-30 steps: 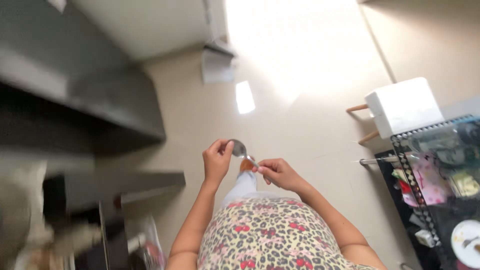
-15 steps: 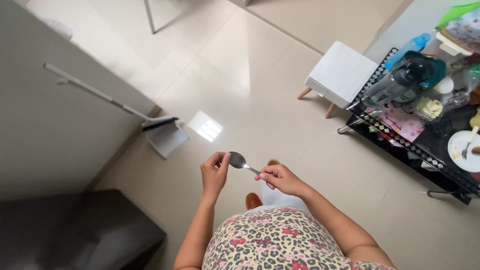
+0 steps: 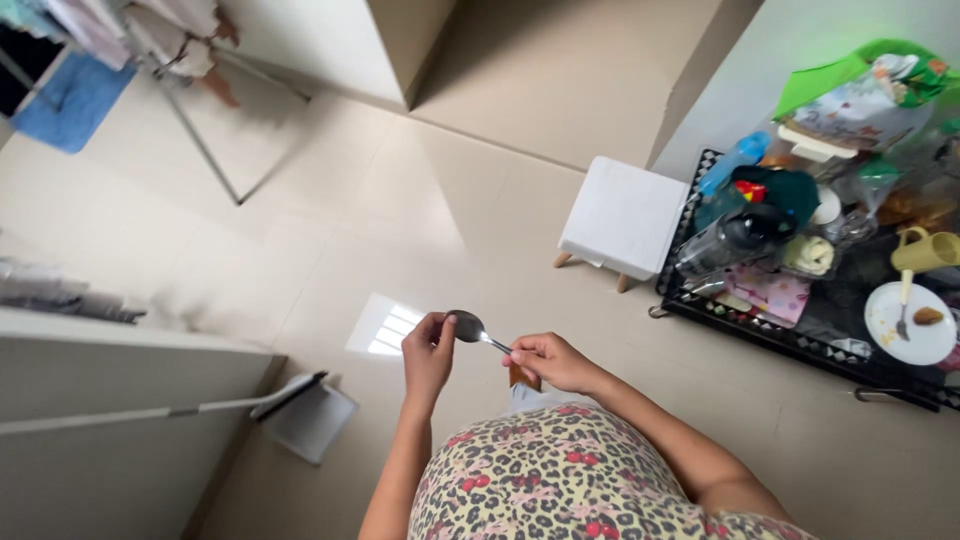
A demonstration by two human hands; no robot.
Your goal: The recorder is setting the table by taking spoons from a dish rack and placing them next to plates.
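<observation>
Metal spoon [image 3: 470, 327] between left hand [image 3: 427, 355] and right hand [image 3: 550, 361], white plate [image 3: 908, 322] holding fork [image 3: 902, 304]

Spoon [image 3: 474, 329]: metal, silver-grey, polished; bowl oval and shiny, catching light, handle thin and straight. Held in the air in front of the body, above the pale tiled floor, roughly level, bowl end slightly higher and to the left, handle running down to the right. Left hand [image 3: 427, 352] has thumb and fingertips on the rim of the bowl. Right hand [image 3: 548, 360] pinches the handle end between thumb and fingers; the far tip of the handle is hidden inside that grip. Whether the bowl holds anything cannot be told.
</observation>
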